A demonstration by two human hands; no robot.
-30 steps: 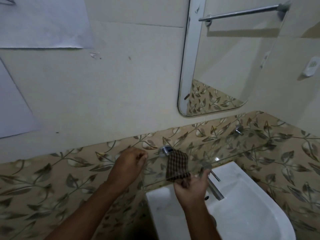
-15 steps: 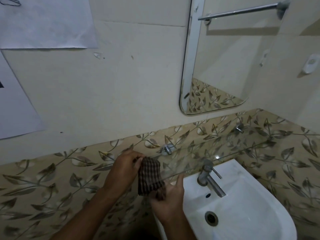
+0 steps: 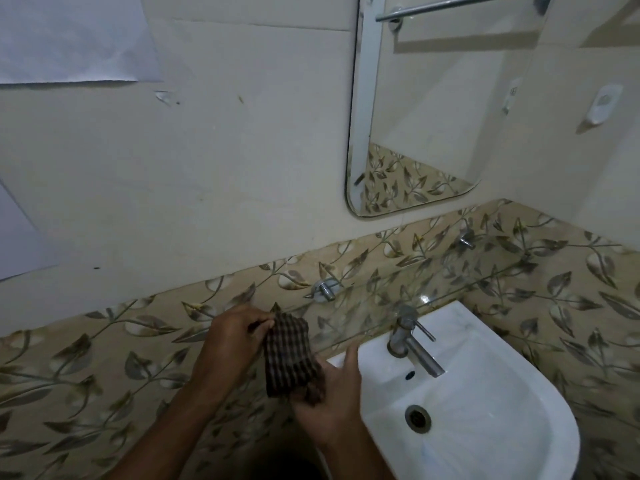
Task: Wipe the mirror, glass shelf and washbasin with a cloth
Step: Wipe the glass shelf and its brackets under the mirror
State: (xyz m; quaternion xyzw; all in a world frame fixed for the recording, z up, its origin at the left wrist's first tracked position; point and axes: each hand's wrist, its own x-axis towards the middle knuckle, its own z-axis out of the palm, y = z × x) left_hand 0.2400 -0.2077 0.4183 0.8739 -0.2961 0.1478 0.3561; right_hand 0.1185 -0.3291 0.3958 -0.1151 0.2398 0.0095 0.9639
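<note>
A dark checked cloth [image 3: 290, 355] was held between 2 hands in front of leaf-patterned wall tiles [image 3: 104, 358]. Its upper edge was pinched by the fingers of the left hand [image 3: 231, 341], while its lower end was gripped in the right hand [image 3: 332, 400], whose thumb was raised toward the glass shelf [image 3: 374, 306]. The hands were kept just apart, joined by the cloth. The shelf's left end was seen just above and to the right of the cloth, fixed by a metal bracket [image 3: 325, 291]. To the right of the hands lay the white washbasin [image 3: 502, 403] with its metal tap [image 3: 410, 341]. The mirror [image 3: 433, 109] was mounted well above them.
</note>
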